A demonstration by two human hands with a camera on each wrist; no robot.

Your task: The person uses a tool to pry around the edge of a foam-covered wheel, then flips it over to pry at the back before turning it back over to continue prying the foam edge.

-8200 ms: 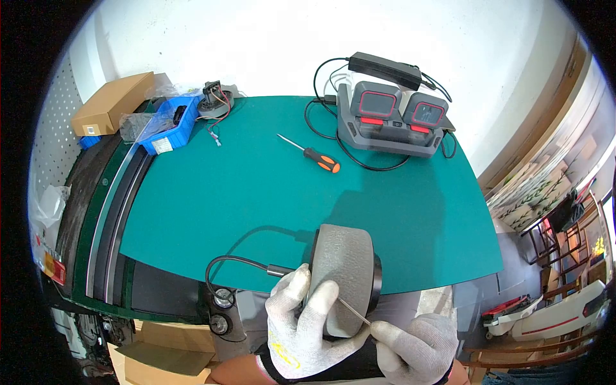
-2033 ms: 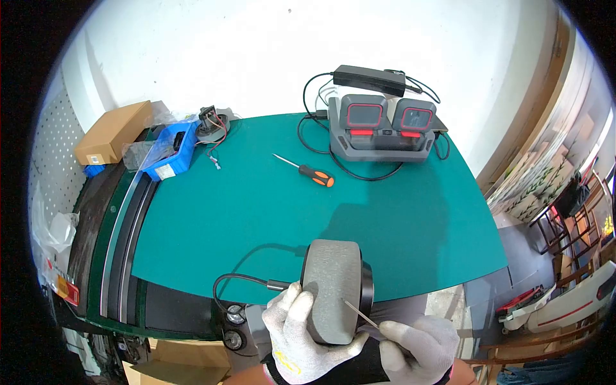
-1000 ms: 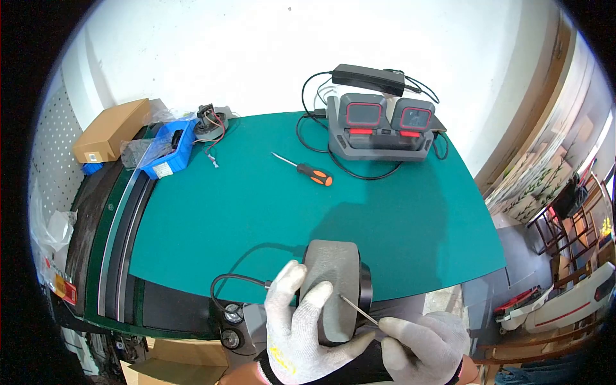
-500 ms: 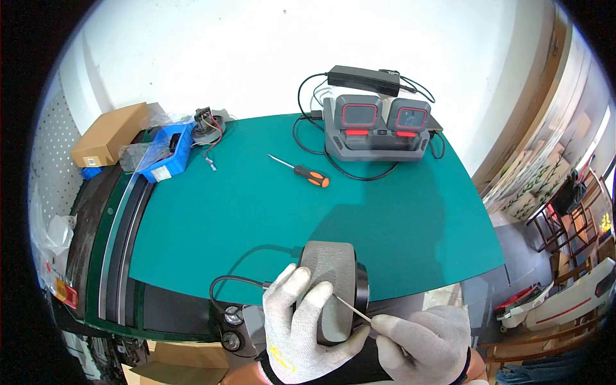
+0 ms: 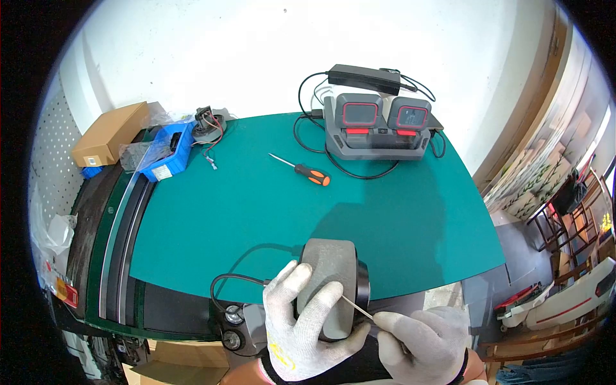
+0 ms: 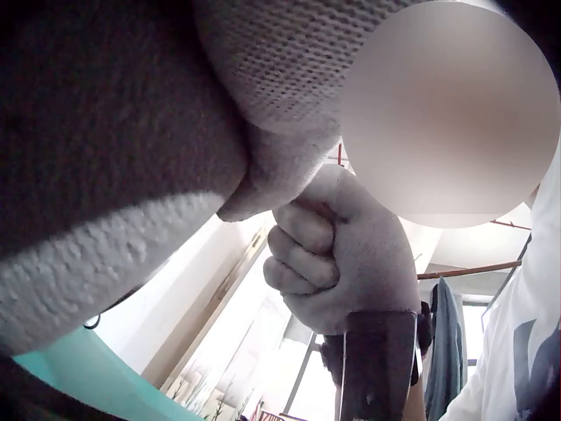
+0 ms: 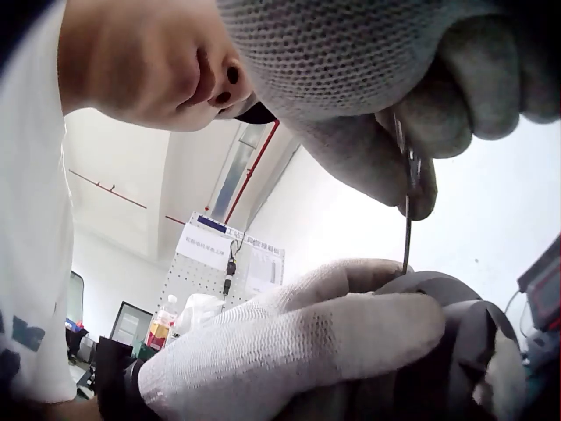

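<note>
In the head view, a rounded grey housing [image 5: 330, 253] with a textured face and a black ring [image 5: 363, 285] on its right stands at the table's front edge. My gloved left hand [image 5: 300, 330] grips it from the left, the index finger across the textured face and the thumb near its lower end. My gloved right hand [image 5: 423, 340] pinches a thin metal rod-like tool [image 5: 357, 308], its tip against the housing beside the left index fingertip. The right wrist view shows the tool's shaft [image 7: 408, 237] pointing down onto the housing; its handle end is hidden in the fingers.
A black cable [image 5: 239, 276] loops left from the housing. On the green tabletop [image 5: 224, 205] lie an orange-black screwdriver [image 5: 312, 174] and a charger [image 5: 375, 144] with two packs. At the back left are a blue bin [image 5: 176, 157], a wired motor-like part [image 5: 208, 125] and a cardboard box [image 5: 110, 135].
Since two seconds ago my left index finger has spread across the housing's face towards the tool's tip. The right hand keeps pinching the tool, with small shifts of its tip.
</note>
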